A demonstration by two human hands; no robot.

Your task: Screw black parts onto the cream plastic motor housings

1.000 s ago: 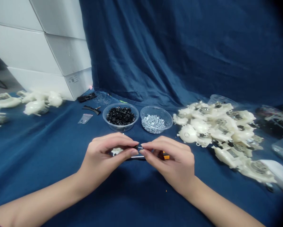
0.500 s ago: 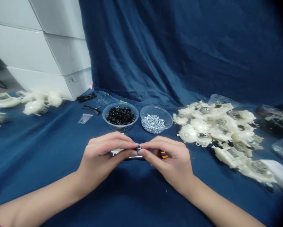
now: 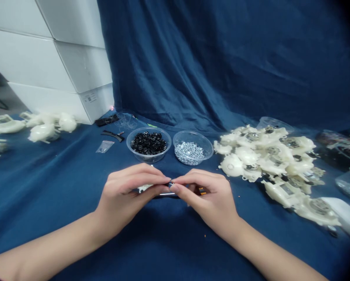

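My left hand [image 3: 128, 187] is closed, thumb and index finger pinching a small black plastic part [image 3: 166, 184] that their tips mostly cover. Fingertip to fingertip with it, my right hand [image 3: 208, 191] pinches a small silver screw [image 3: 171, 184] against that part. Below the fingertips runs a thin metal shaft [image 3: 165, 194], and an orange-and-black handle [image 3: 203, 191] shows behind my right fingers; it looks like a screwdriver, but whether the right hand bears it I cannot tell. A cream plastic piece [image 3: 144, 188] peeks out behind my left hand.
Beyond my hands stand a clear bowl of black parts [image 3: 149, 159] and a clear bowl of screws [image 3: 192, 161]. Cream plastic housings [image 3: 268, 156] are heaped at right; more housings [image 3: 44, 132] lie at left before white boxes [image 3: 31, 58]. A small plastic bag [image 3: 105, 146] lies left of the bowls.
Both hands have barely moved, still fingertip to fingertip. The right hand has shifted slightly left, and less of the orange handle shows.
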